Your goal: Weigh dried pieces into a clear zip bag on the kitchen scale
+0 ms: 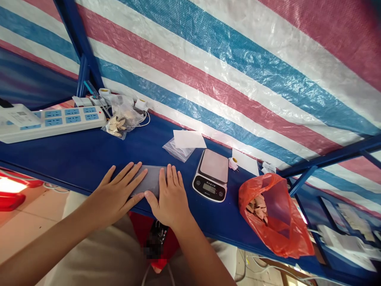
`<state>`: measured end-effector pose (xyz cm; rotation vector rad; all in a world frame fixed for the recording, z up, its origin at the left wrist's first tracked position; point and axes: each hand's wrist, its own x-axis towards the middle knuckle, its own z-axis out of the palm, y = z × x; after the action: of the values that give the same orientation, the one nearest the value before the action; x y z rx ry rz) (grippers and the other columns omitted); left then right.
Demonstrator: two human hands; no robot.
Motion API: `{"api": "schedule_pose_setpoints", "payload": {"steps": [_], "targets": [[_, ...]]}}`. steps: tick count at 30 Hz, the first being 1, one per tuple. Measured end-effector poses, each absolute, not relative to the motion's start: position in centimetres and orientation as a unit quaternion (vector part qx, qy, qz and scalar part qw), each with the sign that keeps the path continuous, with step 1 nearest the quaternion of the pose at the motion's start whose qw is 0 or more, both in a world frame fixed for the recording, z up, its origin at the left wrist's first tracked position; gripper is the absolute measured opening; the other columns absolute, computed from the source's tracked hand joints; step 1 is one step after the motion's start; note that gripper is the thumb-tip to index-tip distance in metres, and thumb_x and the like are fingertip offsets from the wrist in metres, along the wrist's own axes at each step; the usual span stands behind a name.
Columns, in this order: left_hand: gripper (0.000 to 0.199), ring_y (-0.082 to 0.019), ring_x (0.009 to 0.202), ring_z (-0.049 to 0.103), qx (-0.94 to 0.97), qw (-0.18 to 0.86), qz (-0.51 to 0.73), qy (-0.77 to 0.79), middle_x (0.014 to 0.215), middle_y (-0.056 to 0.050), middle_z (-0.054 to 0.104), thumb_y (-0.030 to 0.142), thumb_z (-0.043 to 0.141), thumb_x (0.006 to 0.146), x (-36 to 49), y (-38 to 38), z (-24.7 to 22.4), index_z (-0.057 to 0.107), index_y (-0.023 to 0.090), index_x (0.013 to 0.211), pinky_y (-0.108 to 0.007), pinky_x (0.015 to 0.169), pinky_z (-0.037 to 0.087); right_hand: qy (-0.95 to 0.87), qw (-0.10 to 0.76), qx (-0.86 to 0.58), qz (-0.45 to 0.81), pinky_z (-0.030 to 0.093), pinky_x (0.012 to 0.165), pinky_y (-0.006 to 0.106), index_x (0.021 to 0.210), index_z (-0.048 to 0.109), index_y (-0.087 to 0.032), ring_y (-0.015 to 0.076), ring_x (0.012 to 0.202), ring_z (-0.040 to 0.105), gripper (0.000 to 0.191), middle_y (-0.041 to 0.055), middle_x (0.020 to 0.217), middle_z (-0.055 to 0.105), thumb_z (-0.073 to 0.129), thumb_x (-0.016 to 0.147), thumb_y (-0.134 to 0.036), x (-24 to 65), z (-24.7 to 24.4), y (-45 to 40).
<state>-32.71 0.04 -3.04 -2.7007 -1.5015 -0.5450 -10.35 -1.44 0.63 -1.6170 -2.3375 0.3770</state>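
Observation:
A flat grey rectangular slab (149, 180) lies on the blue table top (89, 149), its surface dull and its exact kind hard to tell. My left hand (117, 194) grips its left end, with the fingers spread over the top and the thumb at the near edge. On its right end, my right hand (169, 196) rests the same way, fingers on top and thumb against the near edge. The hands hide the slab's ends.
A digital kitchen scale (210, 174) stands right of my right hand. Beyond it, a red plastic bag (269, 216) holds pale wood pieces. A clear bag of similar pieces (120, 121) and a white power strip (53, 121) lie far left. Paper sheets (189, 139) and a striped tarp wall (208, 71) lie behind.

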Motion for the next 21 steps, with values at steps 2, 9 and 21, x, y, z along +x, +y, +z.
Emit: {"api": "schedule_pose_setpoints", "payload": {"steps": [2,9,21], "targets": [[0.067,-0.040,0.154,0.037,-0.861,0.003,-0.169,-0.480,0.169,-0.008,0.035,0.054,0.042,0.103,-33.2,-0.2,-3.0,0.029,0.034,0.166,-0.071,0.123,0.030,-0.804,0.137,-0.563,0.136,0.021,0.131,0.057,0.165,0.028,-0.002,0.0355,0.161,0.011,0.085,0.0217,0.172,0.013,0.032,0.107,-0.064,-10.4,0.6,-1.3],[0.084,-0.038,0.148,0.048,-0.869,0.061,-0.186,-0.455,0.166,-0.008,0.041,0.061,0.047,0.099,-34.8,-2.1,-2.3,0.012,0.031,0.169,-0.063,0.124,0.033,-0.784,0.227,-0.553,0.166,0.032,0.129,0.049,0.163,0.034,-0.005,0.0281,0.162,0.019,0.064,0.0166,0.172,0.026,0.039,0.109,-0.038,-8.5,1.4,-3.6],[0.084,-0.026,0.099,0.079,-0.880,0.129,-0.260,-0.377,0.129,0.011,0.071,0.028,0.046,0.085,-38.4,-4.6,-1.5,0.022,0.050,0.162,-0.045,0.078,0.066,-0.677,0.466,-0.568,0.038,0.061,0.086,0.027,0.118,0.069,-0.024,0.0168,0.100,0.074,0.029,0.0049,0.107,0.077,0.049,0.101,-0.012,2.2,-0.2,-12.9]]}}
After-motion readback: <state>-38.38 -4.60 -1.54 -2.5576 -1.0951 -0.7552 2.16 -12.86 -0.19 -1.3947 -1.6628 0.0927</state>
